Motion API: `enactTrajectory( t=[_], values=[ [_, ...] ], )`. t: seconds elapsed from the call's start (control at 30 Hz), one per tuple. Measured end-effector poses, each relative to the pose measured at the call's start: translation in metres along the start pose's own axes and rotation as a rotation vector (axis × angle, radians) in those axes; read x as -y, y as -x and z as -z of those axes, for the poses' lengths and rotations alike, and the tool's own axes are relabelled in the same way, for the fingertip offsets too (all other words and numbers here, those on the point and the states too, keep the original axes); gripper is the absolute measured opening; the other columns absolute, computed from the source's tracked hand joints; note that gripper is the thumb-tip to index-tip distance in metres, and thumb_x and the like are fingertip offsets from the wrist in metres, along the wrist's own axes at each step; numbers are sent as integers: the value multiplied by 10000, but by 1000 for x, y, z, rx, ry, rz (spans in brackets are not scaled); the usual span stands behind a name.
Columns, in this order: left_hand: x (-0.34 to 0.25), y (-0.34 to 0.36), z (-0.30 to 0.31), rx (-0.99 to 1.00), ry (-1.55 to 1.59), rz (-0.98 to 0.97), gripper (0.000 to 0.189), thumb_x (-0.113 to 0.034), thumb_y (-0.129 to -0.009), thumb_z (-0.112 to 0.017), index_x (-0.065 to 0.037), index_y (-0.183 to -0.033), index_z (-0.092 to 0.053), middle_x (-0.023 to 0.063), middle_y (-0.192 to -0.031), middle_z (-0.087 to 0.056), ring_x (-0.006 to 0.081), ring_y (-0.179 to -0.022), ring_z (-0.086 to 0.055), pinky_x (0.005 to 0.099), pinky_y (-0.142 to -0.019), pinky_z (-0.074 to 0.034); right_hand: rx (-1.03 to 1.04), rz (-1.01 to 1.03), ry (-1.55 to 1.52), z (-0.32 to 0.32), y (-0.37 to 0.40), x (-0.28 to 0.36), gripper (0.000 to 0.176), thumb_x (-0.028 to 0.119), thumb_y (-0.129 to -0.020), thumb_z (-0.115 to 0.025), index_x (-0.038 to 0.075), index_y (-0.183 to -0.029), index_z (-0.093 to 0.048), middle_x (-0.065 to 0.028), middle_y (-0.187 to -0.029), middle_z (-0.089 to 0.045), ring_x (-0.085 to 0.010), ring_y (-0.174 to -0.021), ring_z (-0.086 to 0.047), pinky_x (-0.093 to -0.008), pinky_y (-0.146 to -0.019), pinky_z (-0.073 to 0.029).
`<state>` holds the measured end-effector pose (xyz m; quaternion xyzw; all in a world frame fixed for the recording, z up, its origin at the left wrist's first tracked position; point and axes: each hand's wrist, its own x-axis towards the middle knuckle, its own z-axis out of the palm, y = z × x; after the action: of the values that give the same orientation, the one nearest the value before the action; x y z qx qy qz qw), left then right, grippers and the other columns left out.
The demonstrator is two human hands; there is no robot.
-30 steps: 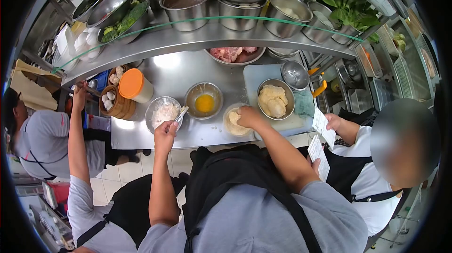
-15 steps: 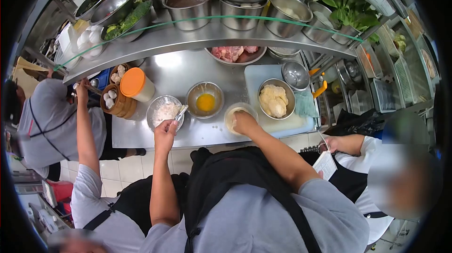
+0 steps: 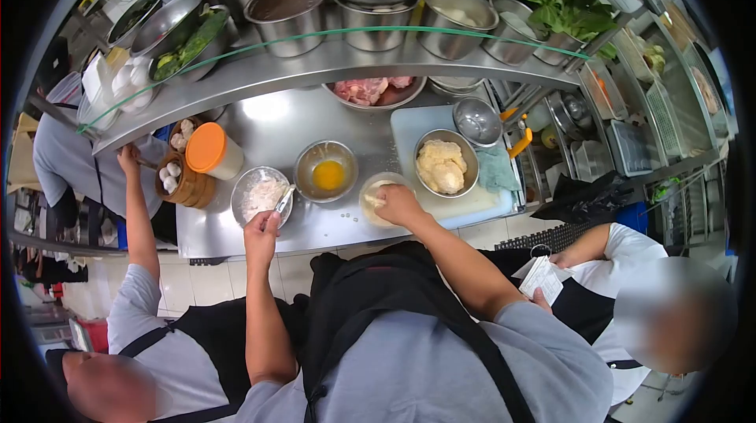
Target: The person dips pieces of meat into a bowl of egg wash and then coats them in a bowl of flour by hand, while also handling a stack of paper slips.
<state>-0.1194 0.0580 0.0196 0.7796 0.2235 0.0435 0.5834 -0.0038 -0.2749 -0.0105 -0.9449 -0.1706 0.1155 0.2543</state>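
The left hand (image 3: 262, 228) is closed around the handle of a metal utensil (image 3: 283, 198), whose tip is buried in the flour bowl (image 3: 250, 187) at the counter's front edge. The right hand (image 3: 400, 204) lies over a pale lump (image 3: 373, 201) in the small bowl (image 3: 376, 185) beside the egg bowl (image 3: 326, 171). The hand covers most of the lump, so I cannot tell whether it grips or only presses.

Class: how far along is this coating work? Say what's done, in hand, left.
Done: coated pieces fill a bowl on the board. In hand: right hand presses a piece in the crumb bowl; left hand holds a utensil in the flour bowl. Left, probably: raw meat under the shelf.
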Motion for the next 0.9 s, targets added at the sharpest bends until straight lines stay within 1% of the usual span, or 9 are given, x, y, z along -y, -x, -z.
enactTrajectory(
  t=[0.17, 0.27, 0.4, 0.47, 0.6, 0.7, 0.77, 0.83, 0.9],
  values=[
    [-1, -7, 0, -17, 7, 8, 284, -248, -952, -673, 29, -1006, -699, 17, -751, -643, 74, -619, -523, 232, -580, -420, -12, -77, -505, 10, -1, -15, 304, 202, -733, -728, -2, -955, -690, -122, -818, -695, -210, -752, -661, -344, -711, -528],
    [0, -11, 6, -39, 48, 69, 285, -254, -959, -671, 26, -1001, -699, -8, -698, -590, 67, -602, -498, 229, -565, -388, -119, -176, -499, 64, 6, -20, 298, 194, -740, -732, -4, -957, -684, -93, -817, -693, -164, -733, -633, -317, -695, -517],
    [0, -14, 11, -69, 63, 76, 291, -262, -964, -669, 25, -1000, -698, -21, -671, -555, 63, -599, -483, 225, -562, -367, -340, -304, -309, 117, 13, -73, 271, 173, -719, -738, -3, -920, -691, -124, -781, -703, -204, -701, -667, -341, -672, -528],
    [2, -15, 12, -63, 93, 76, 292, -262, -964, -667, 27, -1001, -698, -21, -671, -554, 61, -601, -477, 225, -565, -361, -457, -374, -158, 131, 11, -97, 264, 195, -687, -739, -2, -856, -688, -173, -769, -706, -288, -712, -695, -380, -674, -537],
    [-1, -15, 8, -50, 64, 63, 289, -257, -962, -666, 28, -999, -697, -21, -670, -554, 60, -608, -482, 225, -570, -362, -448, -529, -7, 103, -11, -170, 304, 260, -666, -715, 0, -821, -692, -218, -807, -708, -386, -817, -700, -426, -756, -558],
    [0, -17, 9, -40, 97, 55, 287, -254, -960, -666, 28, -1002, -699, -20, -671, -558, 61, -608, -486, 227, -571, -366, -400, -492, 45, 103, -7, -177, 309, 259, -680, -701, 0, -848, -708, -219, -780, -704, -394, -827, -702, -424, -771, -564],
    [-5, -17, 17, -62, 45, 62, 275, -245, -957, -667, 23, -1006, -701, -20, -670, -560, 60, -611, -490, 228, -567, -370, -411, -602, -68, 118, -1, -164, 282, 182, -701, -641, -36, -865, -710, -279, -871, -696, -424, -883, -687, -482, -809, -550],
    [7, -21, 34, -104, 32, 54, 264, -234, -955, -665, 22, -1002, -704, -10, -681, -578, 64, -617, -501, 233, -569, -389, -511, -438, -77, 122, 4, -151, 229, 137, -737, -646, -36, -874, -707, -260, -813, -700, -377, -820, -712, -449, -767, -561],
    [6, -22, 52, -170, -35, 35, 282, -237, -942, -678, 37, -1004, -703, 33, -734, -649, 96, -664, -564, 253, -610, -449, -424, -368, -334, 118, 2, -127, 161, 69, -772, -637, -30, -881, -704, -223, -765, -702, -300, -764, -724, -400, -713, -561]
  ],
)
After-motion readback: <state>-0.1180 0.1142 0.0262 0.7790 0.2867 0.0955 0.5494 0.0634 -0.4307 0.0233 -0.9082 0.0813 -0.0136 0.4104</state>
